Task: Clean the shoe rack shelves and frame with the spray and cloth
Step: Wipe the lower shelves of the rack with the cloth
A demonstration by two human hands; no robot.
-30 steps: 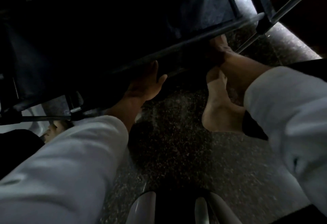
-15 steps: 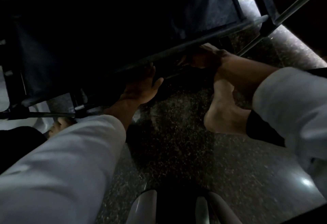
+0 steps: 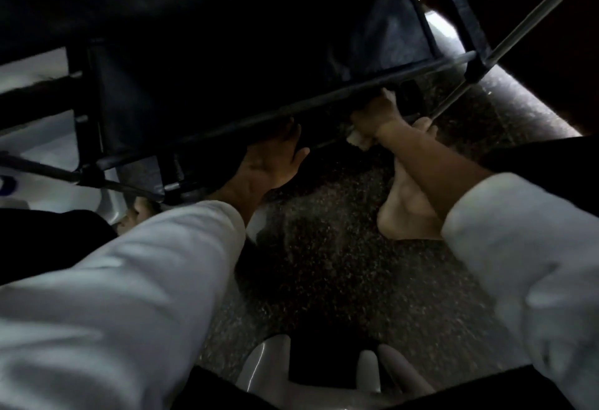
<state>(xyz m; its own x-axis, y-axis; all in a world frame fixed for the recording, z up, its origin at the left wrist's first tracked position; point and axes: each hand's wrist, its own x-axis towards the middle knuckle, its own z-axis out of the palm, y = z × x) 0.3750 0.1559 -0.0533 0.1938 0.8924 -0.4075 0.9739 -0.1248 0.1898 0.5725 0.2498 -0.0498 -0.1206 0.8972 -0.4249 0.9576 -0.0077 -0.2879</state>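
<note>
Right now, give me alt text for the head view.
The right hand presses a pale cloth against the dark shoe rack's lower front bar, while the left hand braces under that bar. A bare foot rests on speckled floor.

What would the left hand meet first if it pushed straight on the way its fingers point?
Most likely the underside of the dark fabric shelf. The left hand points up and away, fingertips already at or under the front rail. Contact is unclear in the dark, so depth is a guess.
</note>
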